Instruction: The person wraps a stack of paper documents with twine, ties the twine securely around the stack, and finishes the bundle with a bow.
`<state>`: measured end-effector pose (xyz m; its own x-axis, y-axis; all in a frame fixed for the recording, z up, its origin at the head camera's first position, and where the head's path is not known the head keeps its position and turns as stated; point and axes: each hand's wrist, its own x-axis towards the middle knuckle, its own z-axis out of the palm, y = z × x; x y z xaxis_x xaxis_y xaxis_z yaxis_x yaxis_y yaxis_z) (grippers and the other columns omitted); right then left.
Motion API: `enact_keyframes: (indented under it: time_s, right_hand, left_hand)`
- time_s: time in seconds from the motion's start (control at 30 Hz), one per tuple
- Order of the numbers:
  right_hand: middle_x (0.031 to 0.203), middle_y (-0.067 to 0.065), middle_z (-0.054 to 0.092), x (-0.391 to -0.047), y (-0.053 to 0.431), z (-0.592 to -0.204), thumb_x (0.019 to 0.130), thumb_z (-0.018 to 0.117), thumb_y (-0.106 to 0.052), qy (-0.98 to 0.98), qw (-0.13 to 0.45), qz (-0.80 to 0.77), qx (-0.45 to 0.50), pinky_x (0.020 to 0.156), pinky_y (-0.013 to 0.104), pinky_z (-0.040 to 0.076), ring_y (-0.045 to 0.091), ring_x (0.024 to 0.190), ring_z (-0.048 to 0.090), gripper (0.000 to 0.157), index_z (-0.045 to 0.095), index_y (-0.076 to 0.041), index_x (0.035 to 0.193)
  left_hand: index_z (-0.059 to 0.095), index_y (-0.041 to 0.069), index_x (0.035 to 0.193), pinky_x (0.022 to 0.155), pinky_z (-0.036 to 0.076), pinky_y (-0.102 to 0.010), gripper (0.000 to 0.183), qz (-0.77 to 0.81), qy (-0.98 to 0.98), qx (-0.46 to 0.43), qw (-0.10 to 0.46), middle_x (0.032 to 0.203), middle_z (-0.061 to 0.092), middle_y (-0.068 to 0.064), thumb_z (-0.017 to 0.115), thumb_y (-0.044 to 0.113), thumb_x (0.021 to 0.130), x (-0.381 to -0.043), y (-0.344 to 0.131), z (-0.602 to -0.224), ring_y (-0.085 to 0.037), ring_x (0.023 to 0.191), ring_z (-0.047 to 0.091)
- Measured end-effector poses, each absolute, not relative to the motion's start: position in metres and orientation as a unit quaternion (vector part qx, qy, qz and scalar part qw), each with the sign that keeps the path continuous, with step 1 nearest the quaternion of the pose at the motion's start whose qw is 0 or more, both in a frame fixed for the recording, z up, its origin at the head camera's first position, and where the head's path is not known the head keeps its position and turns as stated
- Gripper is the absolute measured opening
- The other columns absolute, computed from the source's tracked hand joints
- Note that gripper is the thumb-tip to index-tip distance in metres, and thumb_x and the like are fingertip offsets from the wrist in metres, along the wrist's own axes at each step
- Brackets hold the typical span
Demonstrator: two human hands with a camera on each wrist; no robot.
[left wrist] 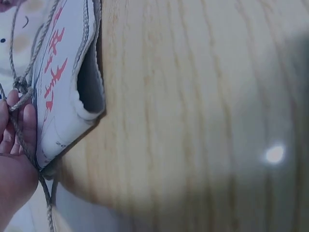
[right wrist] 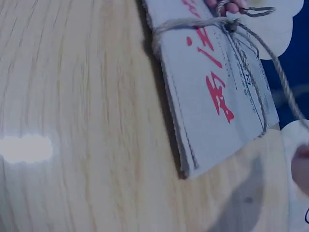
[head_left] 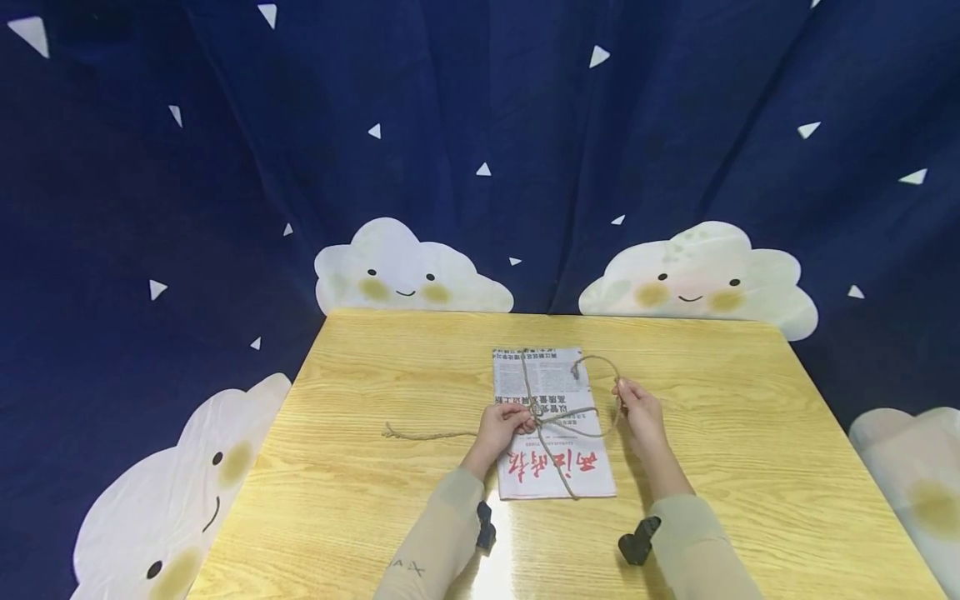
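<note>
A folded newspaper (head_left: pixel 510 379) with large red characters lies on the wooden table, with brown twine (head_left: pixel 553 454) running lengthwise and across it. Near the middle of the paper the strands meet at a knot (right wrist: pixel 232 26). My left hand (head_left: pixel 497 429) pinches the twine right beside this crossing, its fingers over the paper; the left wrist view shows a strand running across those fingers. Off the paper's right edge, my right hand (head_left: pixel 643 417) pinches the other length of twine between thumb and fingertips. That length curves between the knot and the hand, and its frayed end bends back over the paper.
A second twine end (head_left: pixel 420 436) stretches left across the wooden table (head_left: pixel 375 367). Behind the table hangs a dark blue curtain (head_left: pixel 442 75) with white triangles and smiling clouds. A black wrist device (head_left: pixel 639 542) sits at the right sleeve, another (head_left: pixel 485 527) at the left.
</note>
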<state>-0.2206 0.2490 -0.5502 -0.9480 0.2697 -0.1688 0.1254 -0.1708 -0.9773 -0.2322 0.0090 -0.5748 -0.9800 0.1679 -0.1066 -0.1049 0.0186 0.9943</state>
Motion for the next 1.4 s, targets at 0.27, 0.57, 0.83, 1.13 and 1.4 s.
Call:
enact_keyframes:
  time_s: [0.27,0.57,0.83,1.13,1.4]
  right_hand:
    - [0.073,-0.004,0.056,-0.222,0.228,-0.557,0.095,0.047,-0.015,-0.593,-0.144,0.788,-0.087,0.052,0.014,0.04,0.005,0.06,0.046,0.017,0.061,-0.007,0.093]
    - [0.104,0.016,0.065,-0.231,0.208,-0.564,0.09,0.056,-0.017,-0.821,-0.082,0.549,-0.134,0.076,0.028,0.049,0.021,0.088,0.058,0.031,0.061,0.002,0.114]
    - [0.127,0.024,0.047,-0.225,0.215,-0.566,0.092,0.049,-0.006,-0.853,-0.038,0.519,-0.045,0.101,0.049,0.034,0.04,0.116,0.045,0.041,0.044,-0.002,0.133]
    - [0.093,0.023,0.064,-0.208,0.221,-0.557,0.079,0.059,-0.016,-0.905,0.011,0.388,-0.174,0.073,0.044,0.048,0.037,0.084,0.059,0.03,0.058,0.007,0.097]
    - [0.076,0.016,0.064,-0.211,0.213,-0.561,0.077,0.062,-0.012,-0.888,0.037,0.422,-0.179,0.06,0.03,0.046,0.028,0.071,0.058,0.02,0.064,0.006,0.086]
  left_hand:
    - [0.06,-0.018,0.096,0.072,0.053,-0.046,0.018,0.699,0.706,0.039,0.111,0.083,0.062,-0.033,0.058,-0.004,0.085,-0.218,0.006,-0.554,-0.042,0.077,0.063]
    - [0.06,-0.019,0.097,0.074,0.051,-0.05,0.019,0.698,0.706,0.053,0.106,0.085,0.061,-0.036,0.057,-0.004,0.086,-0.22,0.005,-0.558,-0.048,0.082,0.06]
    - [0.059,-0.019,0.098,0.073,0.053,-0.044,0.02,0.697,0.706,0.044,0.115,0.085,0.062,-0.034,0.056,-0.005,0.086,-0.218,0.005,-0.556,-0.044,0.082,0.062]
    - [0.057,-0.021,0.1,0.074,0.052,-0.047,0.021,0.701,0.704,0.045,0.107,0.086,0.061,-0.036,0.055,-0.005,0.086,-0.217,0.003,-0.553,-0.046,0.082,0.061]
    - [0.059,-0.019,0.1,0.073,0.054,-0.042,0.021,0.694,0.712,0.04,0.102,0.086,0.062,-0.033,0.057,-0.004,0.085,-0.216,0.004,-0.553,-0.042,0.081,0.063]
